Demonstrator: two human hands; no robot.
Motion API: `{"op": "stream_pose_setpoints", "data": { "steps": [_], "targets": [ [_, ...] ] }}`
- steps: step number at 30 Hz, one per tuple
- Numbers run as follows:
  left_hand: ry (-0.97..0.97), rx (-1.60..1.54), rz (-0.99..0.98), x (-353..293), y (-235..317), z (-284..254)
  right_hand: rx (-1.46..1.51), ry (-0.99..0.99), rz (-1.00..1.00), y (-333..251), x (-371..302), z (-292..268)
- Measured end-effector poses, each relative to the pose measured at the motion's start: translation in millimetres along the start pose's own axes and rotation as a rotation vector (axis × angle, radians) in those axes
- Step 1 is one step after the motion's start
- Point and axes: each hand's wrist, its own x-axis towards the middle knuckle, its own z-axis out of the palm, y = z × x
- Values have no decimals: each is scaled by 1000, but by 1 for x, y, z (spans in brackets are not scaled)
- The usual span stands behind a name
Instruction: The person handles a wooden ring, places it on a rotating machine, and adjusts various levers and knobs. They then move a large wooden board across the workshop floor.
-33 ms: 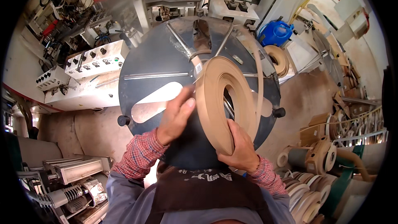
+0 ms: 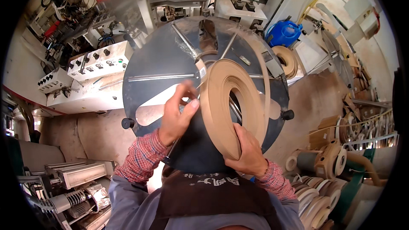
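Gripping the tan coil of banding (image 2: 209, 115) at its lower right, the person's right hand (image 2: 249, 151) has its thumb at the coil's central opening and its fingers wrapped round the outer edge. The coil stands tilted over the right half of a dark round disc (image 2: 157, 64), its windings facing up and to the right.

The left hand (image 2: 179, 113) is raised just beside the coil's left side, fingers bent and thumb set apart from them; whether it pinches something small cannot be told. Both wrists come out of red-and-blue checked cuffs (image 2: 142, 155), and a dark brown apron (image 2: 213, 196) covers the person's front.

Slim metal rods (image 2: 162, 77) run outward across the disc, and a black knob (image 2: 127, 123) sits at its left rim. A pale-labelled tan piece (image 2: 200, 67) lies near the middle, touching or very near the coil; which one cannot be told. A loose tan strip (image 2: 266, 81) curves down the disc's right side.

Beyond the disc, to the upper right, a blue jug (image 2: 283, 34) stands near a second tan coil (image 2: 284, 61). On the left is a white control box (image 2: 100, 63) with black dials. More rolls (image 2: 315, 204) are stacked at the lower right.
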Motion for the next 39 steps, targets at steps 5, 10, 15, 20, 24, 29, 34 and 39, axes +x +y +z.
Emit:
{"op": "stream_pose_setpoints", "data": {
  "steps": [5,10,15,20,24,29,34,39],
  "targets": [
    [-205,206,228,35,-24,-17,-88,-98,-53,3,-4,-3],
    [-224,258,375,58,-27,-17,-88,-140,-78,10,-6,-12],
    [-202,707,722,107,4,-27,-100,-154,-109,13,-6,-9],
    [161,541,718,183,12,-52,-79,-121,-64,16,-5,-26],
    [25,959,477,196,-57,-55,142,-17,50,19,3,-60],
    [-183,1106,248,183,-146,-31,616,92,209,6,21,-97],
    [-189,1168,175,184,-163,-25,748,337,72,-27,44,-122],
    [-68,1002,93,154,-142,-52,843,304,-160,-69,88,-146]
  ]
}}
